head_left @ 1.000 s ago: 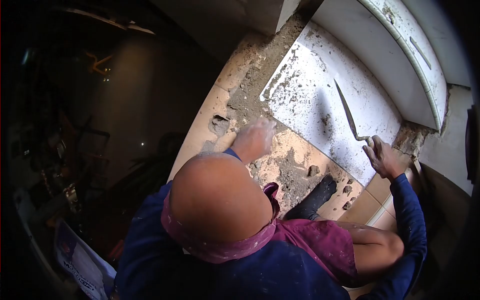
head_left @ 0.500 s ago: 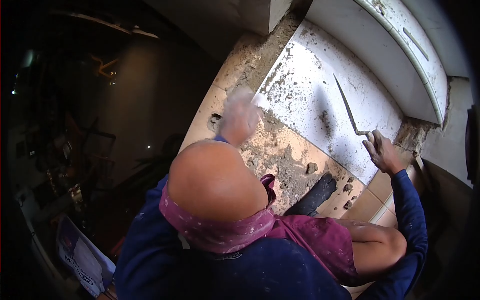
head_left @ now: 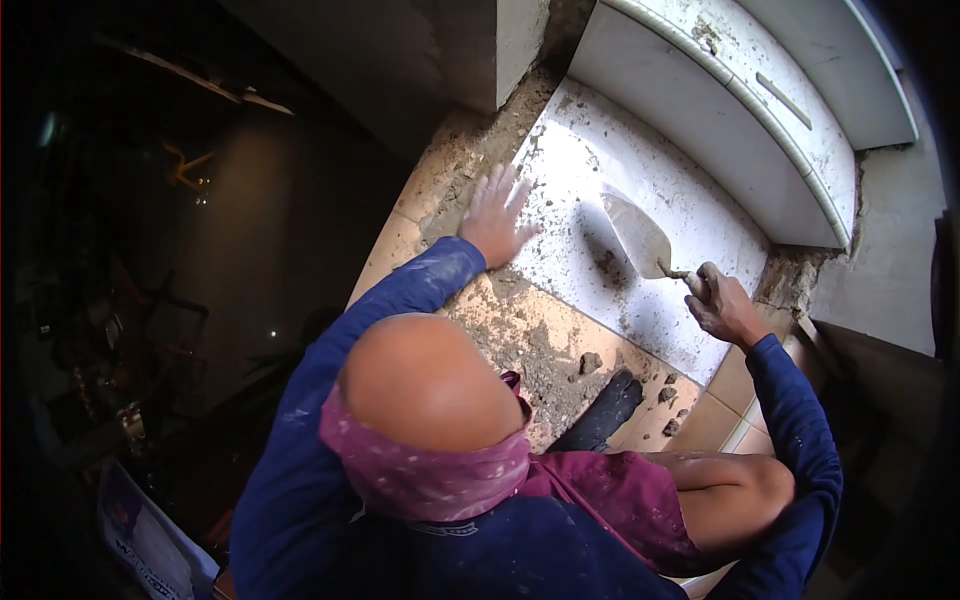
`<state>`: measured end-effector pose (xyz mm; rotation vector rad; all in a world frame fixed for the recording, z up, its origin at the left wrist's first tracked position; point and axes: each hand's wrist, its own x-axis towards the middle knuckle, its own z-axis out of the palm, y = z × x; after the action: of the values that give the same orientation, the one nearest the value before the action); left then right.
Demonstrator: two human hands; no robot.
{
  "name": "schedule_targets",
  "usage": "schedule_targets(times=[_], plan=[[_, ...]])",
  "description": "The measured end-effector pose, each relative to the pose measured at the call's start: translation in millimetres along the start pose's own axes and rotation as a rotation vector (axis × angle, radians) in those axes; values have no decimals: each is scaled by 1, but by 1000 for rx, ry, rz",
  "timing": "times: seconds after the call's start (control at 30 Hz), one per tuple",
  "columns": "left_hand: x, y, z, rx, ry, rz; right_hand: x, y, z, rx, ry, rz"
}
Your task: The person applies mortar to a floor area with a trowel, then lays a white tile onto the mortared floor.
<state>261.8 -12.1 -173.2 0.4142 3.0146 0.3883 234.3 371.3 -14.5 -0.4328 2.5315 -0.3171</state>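
My left hand has its fingers spread over the edge of the white step slab, where it meets a mortar strip. To the right, my right hand grips the handle of a trowel. The broad blade is seen face-on above the debris-speckled slab and casts a shadow. Whether my left palm presses on the slab or hovers just over it is hard to tell. Nothing shows in my left hand.
White curved steps rise at the upper right. Crumbled mortar and several lumps lie on the tan tiles near a dark-covered foot. A wall corner stands at the top, and a printed bag sits at lower left.
My left hand has moved up to the slab's edge, with its fingers now spread. The trowel has turned from edge-on to face-on and shifted left with my right hand. The view has shifted slightly.
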Motion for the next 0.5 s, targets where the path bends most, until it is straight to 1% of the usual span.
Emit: schedule_targets(times=[0.03,0.07,0.1,0.17,0.2,0.23,0.27,0.3,0.37,0.43,0.47,0.5], plan=[[6,0,4,29,-107,55,3,-1,-3,7,-9,4],[3,10,24,116,-125,263,5,-3,-4,-16,-31,26],[-18,27,27,-185,-186,300,5,-2,-4,-22,-44,20],[-29,60,22,-341,-455,578,8,5,-6,-39,-66,7],[-7,62,22,-315,-431,529,7,8,-2,3,-32,8],[13,53,14,-237,-328,413,9,9,-2,50,-21,22],[33,44,6,-167,-236,290,11,8,-1,97,-16,40],[45,27,-4,-35,-63,95,11,5,1,144,-15,57],[80,-15,12,147,217,41,21,-6,-2,268,-35,88],[83,-21,33,-14,94,169,33,-25,-6,436,-77,136],[82,-13,24,-93,28,241,36,-48,-18,545,-112,174],[81,7,18,33,-274,239,40,-59,-25,579,-138,182]])
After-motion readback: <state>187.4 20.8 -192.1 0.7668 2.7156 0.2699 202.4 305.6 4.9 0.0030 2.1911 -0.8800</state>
